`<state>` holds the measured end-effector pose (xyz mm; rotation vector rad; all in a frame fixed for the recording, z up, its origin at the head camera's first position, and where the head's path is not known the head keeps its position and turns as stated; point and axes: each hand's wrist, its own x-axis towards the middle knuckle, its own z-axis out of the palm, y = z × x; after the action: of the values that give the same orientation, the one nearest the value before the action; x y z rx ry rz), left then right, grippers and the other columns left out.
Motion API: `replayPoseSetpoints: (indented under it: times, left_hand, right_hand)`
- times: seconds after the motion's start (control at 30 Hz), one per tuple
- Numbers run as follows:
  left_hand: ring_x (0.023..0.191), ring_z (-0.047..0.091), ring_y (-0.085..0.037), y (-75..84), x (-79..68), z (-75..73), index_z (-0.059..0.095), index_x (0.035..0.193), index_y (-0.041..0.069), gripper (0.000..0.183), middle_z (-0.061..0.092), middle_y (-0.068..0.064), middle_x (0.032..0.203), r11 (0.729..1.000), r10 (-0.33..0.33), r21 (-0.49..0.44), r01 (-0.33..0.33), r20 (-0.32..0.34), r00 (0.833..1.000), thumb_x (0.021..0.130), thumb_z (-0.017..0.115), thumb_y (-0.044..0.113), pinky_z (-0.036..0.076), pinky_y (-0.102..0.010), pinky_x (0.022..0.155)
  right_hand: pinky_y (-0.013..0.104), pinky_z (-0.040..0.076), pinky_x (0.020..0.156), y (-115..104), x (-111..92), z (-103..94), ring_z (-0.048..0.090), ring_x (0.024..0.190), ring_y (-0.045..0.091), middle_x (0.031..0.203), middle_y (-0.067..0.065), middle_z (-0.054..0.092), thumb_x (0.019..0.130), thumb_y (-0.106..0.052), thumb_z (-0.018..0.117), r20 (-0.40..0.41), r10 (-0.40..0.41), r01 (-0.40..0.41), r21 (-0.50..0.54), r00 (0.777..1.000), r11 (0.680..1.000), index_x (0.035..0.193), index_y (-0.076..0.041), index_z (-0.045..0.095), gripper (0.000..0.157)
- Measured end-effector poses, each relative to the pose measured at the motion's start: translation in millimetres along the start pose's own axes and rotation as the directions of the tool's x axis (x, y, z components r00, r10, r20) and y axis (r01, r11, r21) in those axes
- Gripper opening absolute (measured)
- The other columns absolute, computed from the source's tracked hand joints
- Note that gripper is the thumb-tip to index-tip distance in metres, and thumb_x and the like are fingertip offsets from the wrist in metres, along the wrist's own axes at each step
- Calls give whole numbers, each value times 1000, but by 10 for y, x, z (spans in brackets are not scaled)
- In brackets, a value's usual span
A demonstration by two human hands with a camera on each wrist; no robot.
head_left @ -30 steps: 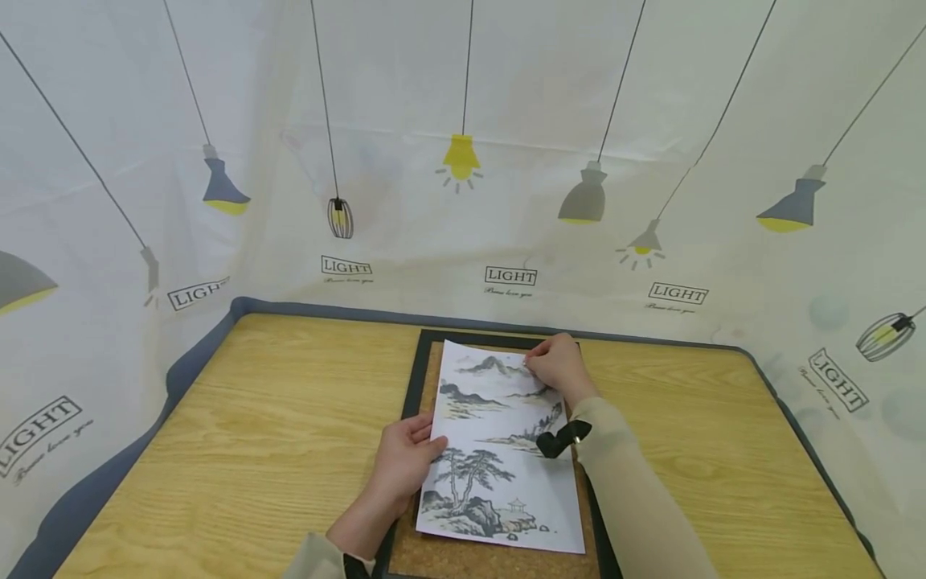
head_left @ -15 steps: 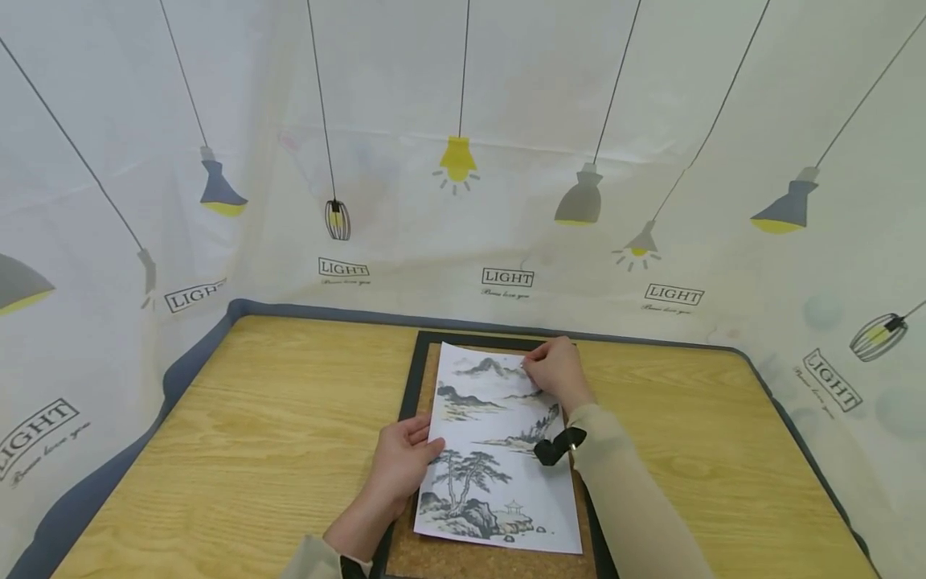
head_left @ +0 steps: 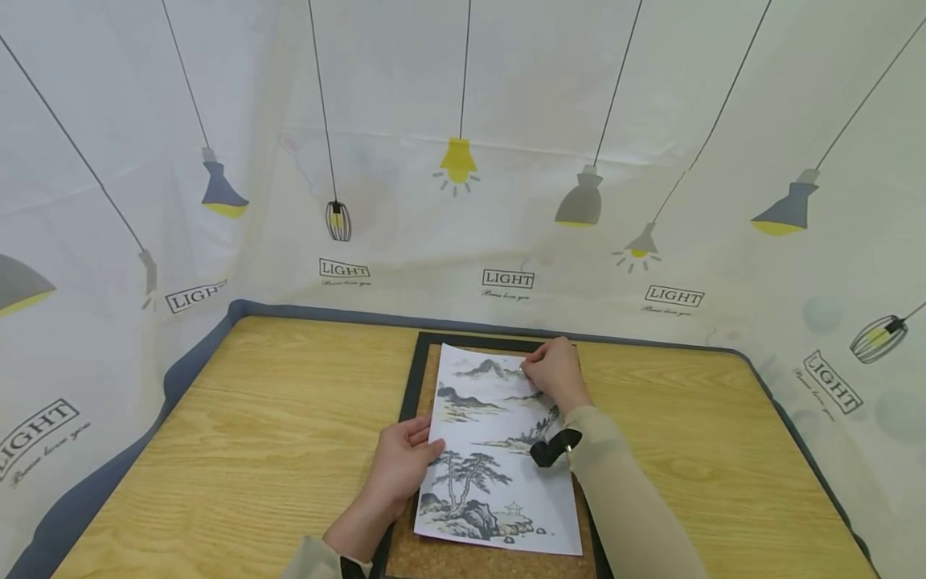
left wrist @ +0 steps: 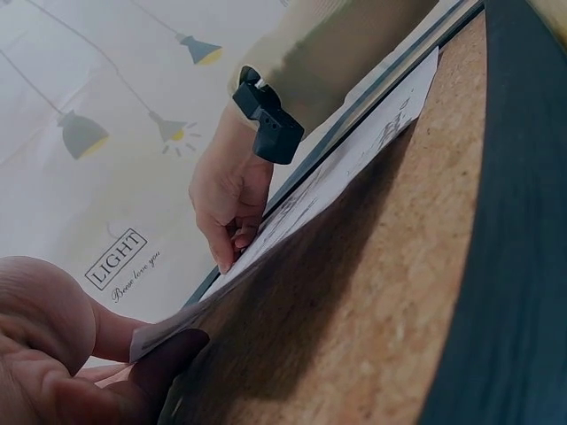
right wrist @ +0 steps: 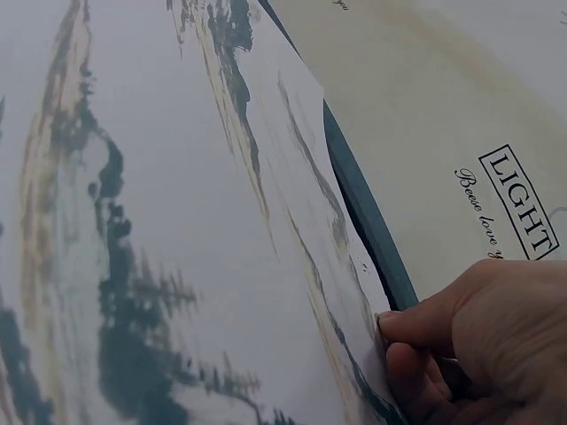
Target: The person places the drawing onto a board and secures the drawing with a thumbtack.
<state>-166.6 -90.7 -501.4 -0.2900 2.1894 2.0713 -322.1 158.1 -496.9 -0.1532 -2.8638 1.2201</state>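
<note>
A white sheet of paper [head_left: 499,450] printed with an ink landscape lies over a dark-framed cork board [head_left: 492,563]. At its left edge my left hand [head_left: 401,454] pinches the sheet, thumb on top and fingers beneath. The left wrist view shows that edge lifted off the cork, with shadow below the paper [left wrist: 354,173]. My right hand [head_left: 560,371] is at the sheet's upper right, thumb and forefinger pressed together at the paper. A small pale pin-like piece [head_left: 522,367] shows at those fingertips; the fingers mostly hide it, also in the right wrist view.
The board rests on a wood-grain table [head_left: 289,418] with dark edging. Behind and to both sides hangs a pale cloth [head_left: 398,161] printed with lamps. A black wrist camera [head_left: 555,448] on the right sleeve hangs over the sheet.
Both hands keep their grip and the sheet stays put on the board. The right wrist and its camera have shifted slightly left and down; otherwise the view moves only a little.
</note>
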Motion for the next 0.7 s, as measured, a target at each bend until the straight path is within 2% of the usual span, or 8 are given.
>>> replayPoseSetpoints:
  times: [0.27, 0.4, 0.53, 0.7]
  left_hand:
    - [121, 66, -43, 10, 8, -30, 52, 142, -21, 47, 63, -37, 132, 997, 70, -27, -69, 13, 997, 99, 66, -7, 61, -42, 91]
    - [125, 64, -43, 6, 14, -78, 53, 142, -19, 46, 63, -35, 135, 996, 85, -23, -84, 12, 996, 100, 67, -5, 59, -42, 94]
    - [128, 62, -42, -6, 23, -153, 53, 144, -17, 46, 61, -34, 138, 997, 65, -31, -65, -1, 998, 102, 66, -3, 59, -42, 94]
    - [125, 64, -42, 29, 52, -257, 50, 144, -20, 47, 61, -38, 135, 994, 64, -87, -65, -9, 998, 102, 65, -6, 61, -33, 88]
  right_hand:
    - [32, 54, 63, 79, -20, 16, 66, 74, 22, 89, 11, 73, 89, -9, 82, -23, 34, -32, 91, 999, 995, 89, -1, 79, 9]
    - [30, 53, 63, 117, -60, 26, 66, 75, 20, 89, 9, 75, 90, -13, 84, -45, 45, -37, 175, 998, 984, 91, -2, 81, 11]
    - [28, 51, 62, 134, -77, 29, 64, 69, 17, 81, 8, 74, 92, -16, 83, -26, 61, -51, 288, 998, 956, 94, -1, 81, 15]
    - [26, 52, 60, 147, -109, 21, 64, 65, 16, 80, 9, 72, 95, -15, 81, 6, 107, -101, 400, 994, 911, 100, 1, 80, 16]
